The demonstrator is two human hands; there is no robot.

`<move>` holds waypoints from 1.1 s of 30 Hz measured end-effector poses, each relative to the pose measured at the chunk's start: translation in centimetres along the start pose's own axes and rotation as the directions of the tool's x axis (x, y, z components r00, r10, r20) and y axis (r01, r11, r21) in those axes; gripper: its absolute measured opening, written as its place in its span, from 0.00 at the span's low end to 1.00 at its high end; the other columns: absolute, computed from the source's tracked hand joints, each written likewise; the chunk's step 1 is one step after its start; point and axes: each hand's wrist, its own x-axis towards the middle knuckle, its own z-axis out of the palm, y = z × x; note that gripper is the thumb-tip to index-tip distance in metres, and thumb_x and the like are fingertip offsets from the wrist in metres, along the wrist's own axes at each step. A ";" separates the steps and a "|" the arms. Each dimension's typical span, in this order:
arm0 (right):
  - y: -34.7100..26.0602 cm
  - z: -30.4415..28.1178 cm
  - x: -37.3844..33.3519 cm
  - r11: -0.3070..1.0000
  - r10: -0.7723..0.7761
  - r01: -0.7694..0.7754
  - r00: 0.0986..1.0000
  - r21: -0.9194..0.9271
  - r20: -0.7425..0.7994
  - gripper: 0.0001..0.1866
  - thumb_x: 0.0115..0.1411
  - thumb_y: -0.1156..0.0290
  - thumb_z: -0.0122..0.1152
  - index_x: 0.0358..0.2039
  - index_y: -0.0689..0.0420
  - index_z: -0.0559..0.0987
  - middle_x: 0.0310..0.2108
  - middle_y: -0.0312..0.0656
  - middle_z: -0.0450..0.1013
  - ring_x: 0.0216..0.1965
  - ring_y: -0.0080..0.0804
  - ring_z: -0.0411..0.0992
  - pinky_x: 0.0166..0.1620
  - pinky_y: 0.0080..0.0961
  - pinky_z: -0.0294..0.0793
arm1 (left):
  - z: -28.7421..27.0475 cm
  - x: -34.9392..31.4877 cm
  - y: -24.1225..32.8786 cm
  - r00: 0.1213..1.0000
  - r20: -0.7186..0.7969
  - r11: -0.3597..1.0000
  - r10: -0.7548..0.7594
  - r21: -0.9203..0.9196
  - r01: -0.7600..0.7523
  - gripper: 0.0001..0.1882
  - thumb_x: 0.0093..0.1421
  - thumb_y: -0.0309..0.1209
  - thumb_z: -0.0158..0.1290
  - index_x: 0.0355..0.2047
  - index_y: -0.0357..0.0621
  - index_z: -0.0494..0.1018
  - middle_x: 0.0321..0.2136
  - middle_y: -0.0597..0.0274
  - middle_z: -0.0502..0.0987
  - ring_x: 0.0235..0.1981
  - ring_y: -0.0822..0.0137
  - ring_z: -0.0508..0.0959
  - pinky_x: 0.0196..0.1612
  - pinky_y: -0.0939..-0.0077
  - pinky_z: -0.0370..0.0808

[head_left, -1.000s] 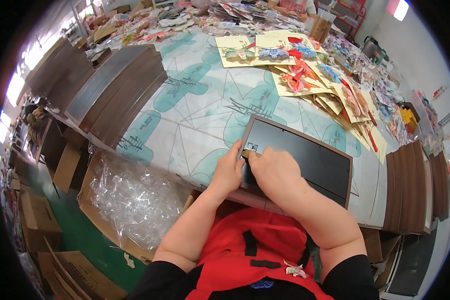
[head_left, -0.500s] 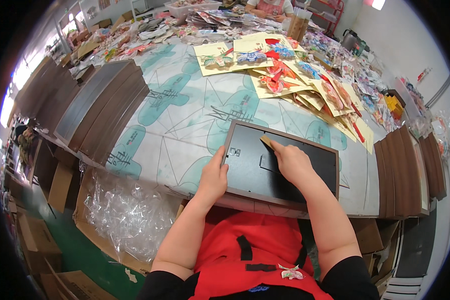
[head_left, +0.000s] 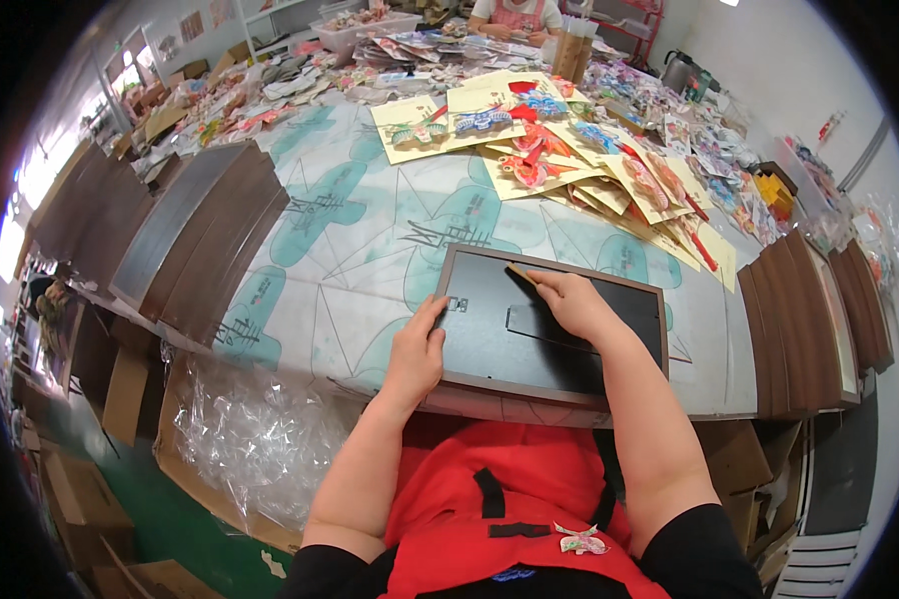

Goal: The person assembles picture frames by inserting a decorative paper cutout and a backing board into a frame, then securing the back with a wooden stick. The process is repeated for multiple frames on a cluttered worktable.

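Note:
A picture frame (head_left: 559, 383) with a brown rim lies face down near the table's front edge, its black backing upward. On the backing show a small metal hanger at the left and a folded stand flap. My left hand (head_left: 419, 354) grips the frame's left side, fingers along the rim. Between the fingers of my right hand (head_left: 569, 304) is a small flat tan piece with a dark edge (head_left: 518, 274); its exact kind I cannot make out. That piece touches or hovers just over the backing near the far rim.
Stacked brown frames stand at the left (head_left: 195, 225) and right (head_left: 794, 324). Beyond my frame lie cream cards with colourful ornaments (head_left: 539, 150). A carton of clear plastic wrap (head_left: 255, 429) sits below the table's left front. Another person (head_left: 514, 20) works at the far side.
My right hand has shifted slightly left along the backing with the flat piece. My left hand stays at the frame's left side. The whole view has tilted a little.

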 end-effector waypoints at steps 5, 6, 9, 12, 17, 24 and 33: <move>1.4 -1.3 -4.7 0.964 -0.025 -0.014 0.989 -0.267 -0.143 0.16 0.61 0.67 0.50 0.50 0.47 0.75 0.34 0.54 0.74 0.36 0.54 0.72 0.40 0.43 0.72 | 0.8 -0.3 -0.3 0.998 -0.047 0.996 -0.048 -0.076 0.045 0.22 0.56 0.19 0.43 0.54 0.36 0.65 0.54 0.38 0.67 0.56 0.46 0.67 0.57 0.65 0.64; 1.8 -1.7 -5.9 0.928 0.006 -0.070 0.985 -0.366 -0.174 0.16 0.61 0.67 0.50 0.50 0.46 0.75 0.32 0.53 0.74 0.35 0.54 0.73 0.39 0.44 0.72 | 0.8 -0.3 -0.3 0.997 -0.048 0.996 -0.058 -0.076 0.055 0.22 0.56 0.19 0.42 0.54 0.36 0.65 0.54 0.38 0.67 0.56 0.46 0.67 0.58 0.66 0.63; 3.3 -2.4 -7.5 0.897 0.045 -0.147 0.969 -0.418 -0.244 0.16 0.61 0.67 0.50 0.51 0.45 0.74 0.28 0.53 0.72 0.33 0.53 0.72 0.37 0.45 0.72 | 0.6 -0.5 -0.4 0.997 -0.036 0.995 -0.068 -0.079 0.064 0.23 0.56 0.18 0.42 0.54 0.36 0.65 0.54 0.40 0.67 0.57 0.47 0.66 0.59 0.67 0.62; 3.5 -2.8 -7.4 0.880 0.103 -0.206 0.962 -0.428 -0.252 0.17 0.61 0.68 0.49 0.51 0.46 0.74 0.29 0.54 0.73 0.33 0.53 0.72 0.37 0.45 0.72 | 0.5 -0.5 -0.5 0.998 -0.022 0.993 -0.058 -0.108 0.055 0.23 0.56 0.18 0.43 0.54 0.36 0.65 0.54 0.41 0.67 0.58 0.49 0.66 0.59 0.67 0.62; 3.0 -3.3 -6.6 0.854 0.143 -0.236 0.963 -0.464 -0.227 0.16 0.61 0.68 0.49 0.50 0.47 0.74 0.29 0.54 0.73 0.34 0.53 0.73 0.38 0.45 0.72 | 0.0 -0.3 -0.1 1.000 0.004 0.997 -0.021 -0.077 0.021 0.23 0.56 0.18 0.44 0.54 0.39 0.67 0.55 0.40 0.67 0.57 0.49 0.67 0.58 0.68 0.63; 6.2 -4.6 -5.0 0.991 0.119 -0.127 0.977 -0.033 -0.178 0.17 0.61 0.70 0.48 0.49 0.58 0.75 0.43 0.56 0.73 0.46 0.54 0.70 0.49 0.37 0.69 | -0.3 -0.2 0.0 1.000 0.024 0.998 0.015 -0.057 -0.014 0.23 0.55 0.18 0.44 0.53 0.40 0.68 0.54 0.39 0.67 0.56 0.49 0.69 0.57 0.69 0.64; 0.3 0.1 -3.9 0.941 -0.075 0.026 0.988 -0.339 -0.133 0.17 0.61 0.67 0.50 0.51 0.45 0.74 0.30 0.51 0.73 0.32 0.54 0.72 0.37 0.42 0.72 | 0.3 -0.4 0.0 0.998 -0.038 0.992 -0.042 -0.123 0.037 0.22 0.55 0.18 0.44 0.52 0.37 0.67 0.54 0.40 0.68 0.56 0.50 0.68 0.58 0.68 0.63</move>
